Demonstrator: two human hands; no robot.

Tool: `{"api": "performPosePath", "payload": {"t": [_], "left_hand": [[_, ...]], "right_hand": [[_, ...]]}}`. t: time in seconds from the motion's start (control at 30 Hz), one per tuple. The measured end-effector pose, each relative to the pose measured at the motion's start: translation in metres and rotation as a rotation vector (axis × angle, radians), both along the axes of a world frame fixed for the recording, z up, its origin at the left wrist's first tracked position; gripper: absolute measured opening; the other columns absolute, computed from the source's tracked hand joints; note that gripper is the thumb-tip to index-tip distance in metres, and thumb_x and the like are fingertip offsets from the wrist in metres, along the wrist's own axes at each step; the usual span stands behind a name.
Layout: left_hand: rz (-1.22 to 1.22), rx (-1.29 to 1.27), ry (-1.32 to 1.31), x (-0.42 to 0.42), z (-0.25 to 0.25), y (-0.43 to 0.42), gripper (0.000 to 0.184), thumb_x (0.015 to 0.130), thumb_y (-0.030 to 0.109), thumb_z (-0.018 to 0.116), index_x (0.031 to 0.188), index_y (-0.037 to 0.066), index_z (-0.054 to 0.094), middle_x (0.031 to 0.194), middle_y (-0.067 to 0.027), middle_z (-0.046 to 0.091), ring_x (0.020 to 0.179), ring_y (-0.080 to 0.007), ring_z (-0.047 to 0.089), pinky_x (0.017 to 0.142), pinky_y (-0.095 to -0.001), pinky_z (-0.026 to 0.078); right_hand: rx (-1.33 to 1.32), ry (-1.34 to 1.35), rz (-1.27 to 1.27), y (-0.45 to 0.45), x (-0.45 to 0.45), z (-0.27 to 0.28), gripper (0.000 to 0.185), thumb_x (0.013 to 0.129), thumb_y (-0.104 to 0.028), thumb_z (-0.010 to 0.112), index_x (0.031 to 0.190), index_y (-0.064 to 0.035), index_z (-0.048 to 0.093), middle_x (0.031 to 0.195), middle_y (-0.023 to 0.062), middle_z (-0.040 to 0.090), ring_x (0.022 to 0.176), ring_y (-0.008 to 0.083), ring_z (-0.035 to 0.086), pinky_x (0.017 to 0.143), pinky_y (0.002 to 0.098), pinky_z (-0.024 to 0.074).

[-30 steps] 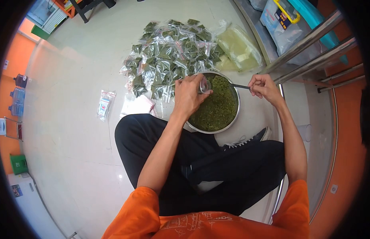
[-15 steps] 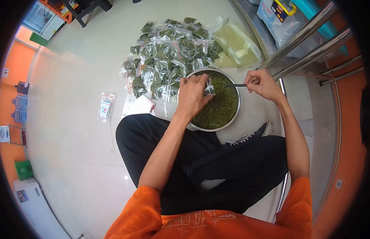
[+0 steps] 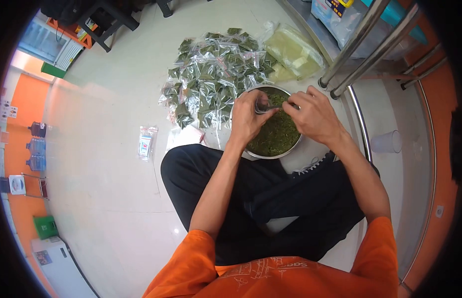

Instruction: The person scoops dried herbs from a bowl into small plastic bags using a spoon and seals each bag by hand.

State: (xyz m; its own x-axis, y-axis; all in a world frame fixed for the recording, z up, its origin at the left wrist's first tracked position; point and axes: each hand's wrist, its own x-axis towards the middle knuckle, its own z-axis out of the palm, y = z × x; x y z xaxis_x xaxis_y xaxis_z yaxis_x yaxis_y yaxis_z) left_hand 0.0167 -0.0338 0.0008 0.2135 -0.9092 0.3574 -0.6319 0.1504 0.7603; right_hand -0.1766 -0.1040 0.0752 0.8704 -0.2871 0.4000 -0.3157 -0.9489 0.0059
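A round metal bowl (image 3: 296, 144) of chopped green leaves (image 3: 274, 134) stands on the floor just beyond my crossed legs. Over its left part, my left hand (image 3: 247, 115) is closed on a small clear bag (image 3: 261, 106) whose opening faces right. My right hand (image 3: 313, 113) pinches the handle of a dark spoon (image 3: 276, 107), and the spoon's far end is at the bag's mouth. How much the bag holds is hidden by my fingers. Left of the bowl and beyond it lies a heap of filled clear bags (image 3: 211, 74).
Large yellow-green plastic bags (image 3: 295, 52) lie behind the bowl. Empty bags (image 3: 187, 136) are by my left knee, with a small packet (image 3: 146, 144) farther left. Metal rails (image 3: 362, 44) rise at the upper right. A translucent cup (image 3: 386, 142) lies at the right.
My right hand has moved left with the spoon, from beside the bowl to over it, bringing the spoon to the bag in my left hand. The whole view has shifted slightly.
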Motion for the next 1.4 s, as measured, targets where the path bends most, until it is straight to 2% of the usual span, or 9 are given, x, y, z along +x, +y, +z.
{"api": "performPosePath", "payload": {"t": [0.3,0.7,0.9,0.97,1.03,1.13,1.23,1.3,1.4], "left_hand": [[0.073,0.014,0.108,0.005,0.005,0.003,0.04,0.073,0.023,0.09,0.093,0.001,0.063,0.081,-0.0075,0.067,0.073,-0.0165,0.062,0.071,-0.0307,0.052],[0.181,0.031,0.355,0.013,0.001,0.002,0.041,0.076,0.025,0.089,0.096,0.001,0.063,0.085,-0.0037,0.066,0.079,-0.012,0.06,0.076,-0.0271,0.049],[0.246,0.003,0.794,0.016,-0.003,0.006,0.032,0.086,0.026,0.082,0.101,0.004,0.063,0.087,-0.0002,0.06,0.08,-0.0093,0.054,0.074,-0.0241,0.043],[0.239,0.006,0.903,0.016,-0.012,0.008,0.033,0.087,0.027,0.081,0.101,0.003,0.064,0.089,-0.0014,0.061,0.083,-0.0098,0.055,0.078,-0.025,0.043],[0.181,0.042,1.069,0.017,-0.011,0.011,0.04,0.093,0.034,0.074,0.114,0.004,0.058,0.094,-0.0018,0.058,0.088,-0.0105,0.053,0.08,-0.0262,0.043],[0.108,0.039,1.196,0.008,0.0,0.011,0.04,0.098,0.033,0.068,0.123,0.005,0.054,0.098,-0.0015,0.057,0.092,-0.011,0.053,0.084,-0.0274,0.043],[-0.011,0.024,1.224,-0.002,0.003,0.009,0.04,0.102,0.031,0.061,0.131,0.005,0.049,0.104,-0.0014,0.057,0.098,-0.0123,0.053,0.091,-0.0304,0.042],[-0.074,0.069,1.202,-0.01,0.006,0.013,0.04,0.103,0.03,0.059,0.133,0.005,0.049,0.108,-0.002,0.057,0.103,-0.0128,0.053,0.095,-0.0313,0.041],[-0.185,0.137,1.219,-0.017,0.007,0.016,0.039,0.104,0.023,0.058,0.136,0.004,0.047,0.118,-0.0043,0.059,0.116,-0.0133,0.051,0.105,-0.0325,0.035]], "right_hand": [[-0.211,-0.146,0.017,0.005,-0.008,0.026,0.015,0.076,-0.009,0.066,0.09,-0.006,0.071,0.084,0.0044,0.061,0.081,0.0204,0.061,0.081,0.0393,0.0446],[0.341,-0.271,-0.213,-0.044,-0.035,-0.004,0.011,0.079,-0.005,0.066,0.087,-0.0067,0.073,0.081,0.0054,0.068,0.078,0.0245,0.061,0.079,0.0379,0.0419],[0.358,0.069,-0.201,-0.061,-0.025,-0.079,0.014,0.083,-0.01,0.064,0.091,-0.0058,0.074,0.083,0.0096,0.066,0.085,0.0291,0.064,0.085,0.0424,0.0425],[0.294,-0.019,-0.183,-0.062,-0.02,-0.089,0.013,0.084,-0.012,0.065,0.09,-0.0043,0.073,0.082,0.0116,0.065,0.084,0.0305,0.064,0.084,0.0431,0.0437],[0.228,-0.093,-0.158,-0.054,-0.008,-0.074,0.014,0.086,-0.015,0.066,0.089,-0.0027,0.072,0.082,0.0136,0.064,0.084,0.032,0.064,0.082,0.0438,0.0449],[0.591,-0.232,-0.222,-0.02,0.013,-0.03,0.026,0.092,-0.022,0.068,0.084,0.0025,0.069,0.083,0.018,0.063,0.077,0.0369,0.062,0.068,0.043,0.0479],[0.715,-0.404,-0.149,0.012,0.023,-0.031,0.024,0.092,-0.021,0.07,0.089,0.0035,0.07,0.079,0.014,0.064,0.072,0.0316,0.063,0.067,0.0391,0.0495],[0.857,-0.657,-0.144,0.025,0.03,-0.027,0.022,0.091,-0.018,0.072,0.096,0.0033,0.072,0.075,0.0094,0.066,0.067,0.0205,0.063,0.064,0.0325,0.0504],[1.081,-0.577,-0.108,0.009,0.024,-0.042,0.02,0.09,-0.014,0.073,0.104,0.0012,0.072,0.077,0.0059,0.068,0.068,0.0114,0.062,0.063,0.0273,0.0502]]}}
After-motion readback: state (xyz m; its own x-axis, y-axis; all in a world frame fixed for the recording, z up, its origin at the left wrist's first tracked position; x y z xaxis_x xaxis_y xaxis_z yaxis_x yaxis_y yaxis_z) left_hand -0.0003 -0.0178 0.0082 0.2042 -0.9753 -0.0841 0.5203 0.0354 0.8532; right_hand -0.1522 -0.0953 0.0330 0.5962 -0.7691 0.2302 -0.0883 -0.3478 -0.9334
